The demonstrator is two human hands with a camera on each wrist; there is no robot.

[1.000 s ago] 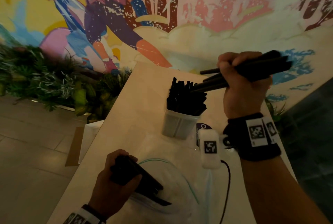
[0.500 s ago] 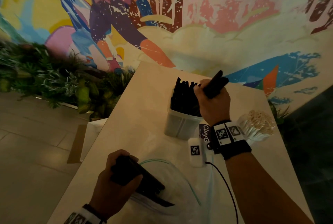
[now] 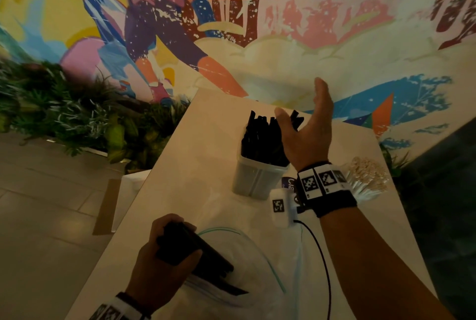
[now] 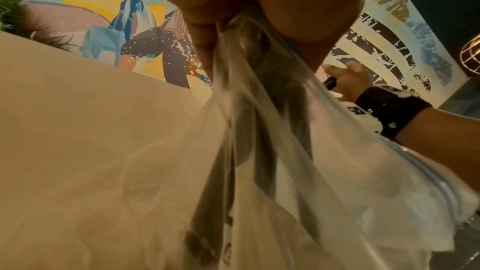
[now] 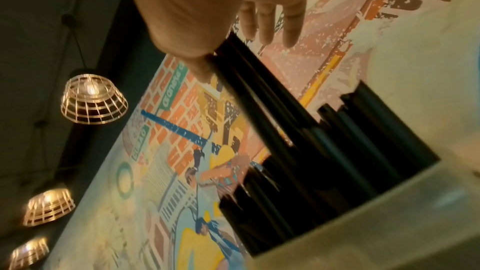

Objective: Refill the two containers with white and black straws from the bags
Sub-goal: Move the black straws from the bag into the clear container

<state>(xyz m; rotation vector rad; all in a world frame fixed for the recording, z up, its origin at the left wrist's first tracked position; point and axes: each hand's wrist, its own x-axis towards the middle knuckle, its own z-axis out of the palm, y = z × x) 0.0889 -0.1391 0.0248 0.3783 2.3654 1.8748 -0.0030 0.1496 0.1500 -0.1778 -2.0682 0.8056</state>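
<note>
A clear container (image 3: pixel 253 183) packed with black straws (image 3: pixel 262 139) stands mid-table; its rim (image 5: pixel 376 202) fills the right wrist view's lower right. My right hand (image 3: pixel 306 129) hovers over those straws with fingers (image 5: pixel 270 19) spread and straight, holding nothing; the thumb lies against the straw tops (image 5: pixel 259 81). My left hand (image 3: pixel 164 252) grips a bundle of black straws (image 3: pixel 206 255) through a clear plastic bag (image 3: pixel 247 268) lying at the table's near end, and the bag (image 4: pixel 298 151) hangs from that fist in the left wrist view. White straws (image 3: pixel 368 175) stand at the right.
The white table (image 3: pixel 195 165) is narrow, with a floor drop on its left edge and plants (image 3: pixel 64 113) beyond. A painted wall rises just behind the table's far end. A wrist-camera cable (image 3: pixel 322 255) trails over the bag.
My right hand brought its bundle of black straws down into the container, then let go and spread its fingers. The left hand kept gripping the bagged straws.
</note>
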